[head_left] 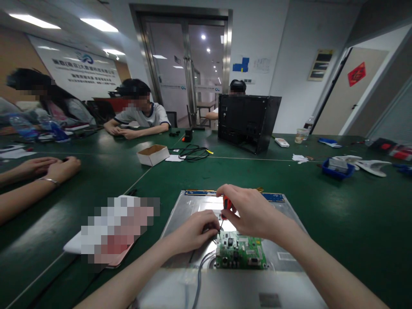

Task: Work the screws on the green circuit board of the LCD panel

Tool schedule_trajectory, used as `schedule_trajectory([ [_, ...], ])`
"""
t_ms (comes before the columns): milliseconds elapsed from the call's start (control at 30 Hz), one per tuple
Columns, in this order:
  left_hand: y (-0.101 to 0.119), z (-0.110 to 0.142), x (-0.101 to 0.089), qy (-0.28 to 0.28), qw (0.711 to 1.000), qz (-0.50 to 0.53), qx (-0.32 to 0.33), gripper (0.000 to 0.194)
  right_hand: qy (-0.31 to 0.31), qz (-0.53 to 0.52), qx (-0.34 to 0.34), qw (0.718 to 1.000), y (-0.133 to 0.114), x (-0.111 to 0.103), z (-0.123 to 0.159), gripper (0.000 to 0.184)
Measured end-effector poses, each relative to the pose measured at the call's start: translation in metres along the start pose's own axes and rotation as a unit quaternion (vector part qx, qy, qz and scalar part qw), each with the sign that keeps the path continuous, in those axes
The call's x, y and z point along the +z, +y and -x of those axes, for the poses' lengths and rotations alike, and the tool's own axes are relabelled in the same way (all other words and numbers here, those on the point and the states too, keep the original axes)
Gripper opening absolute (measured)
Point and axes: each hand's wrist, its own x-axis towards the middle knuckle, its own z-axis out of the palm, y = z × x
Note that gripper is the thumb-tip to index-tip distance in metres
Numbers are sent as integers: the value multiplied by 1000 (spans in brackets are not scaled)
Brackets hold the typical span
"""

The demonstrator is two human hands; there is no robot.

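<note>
A screwdriver (226, 202) with a red and black handle is gripped from above in my right hand (249, 209). Its thin shaft points down at the upper left corner of a green circuit board (241, 251). My left hand (198, 229) is closed beside that corner, fingertips near the screwdriver's tip; whatever they pinch is hidden. The board lies on a silvery metal panel (175, 219) with a blue strip (273, 197) along its far edge. A grey cable (198, 279) runs from the board's left side toward me.
Left of the panel lies a pixelated flat item (119, 231). Another person's hands (61, 169) rest on the green table (347, 214). Farther off stand a small open box (152, 155), a black cable (195, 152), a black case (247, 122) and a blue tray (337, 168).
</note>
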Motion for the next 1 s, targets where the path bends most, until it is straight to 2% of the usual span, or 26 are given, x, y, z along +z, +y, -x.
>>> schedule_trajectory([
  [200, 0, 0, 0, 2, 1000, -5, 5, 9, -17, 63, 15, 998, -3, -3, -1, 23],
  [433, -4, 1, 1, -1, 1000, -11, 5, 9, -10, 1, -1, 1000, -4, -6, 3, 36],
  [533, -4, 0, 1, 0, 1000, -15, 4, 8, -26, -30, -9, 999, -2, -6, 3, 39],
  [733, -1, 1, 0, -3, 1000, -11, -5, 8, -17, 3, 11, 1000, 1, -5, 1, 38],
  [900, -1, 2, 0, -7, 1000, -10, -3, 9, -13, 64, 22, 998, -4, -6, -1, 21],
  [1000, -4, 1, 0, -5, 1000, -14, 1, 9, -21, 72, 29, 997, -8, -7, 0, 21],
])
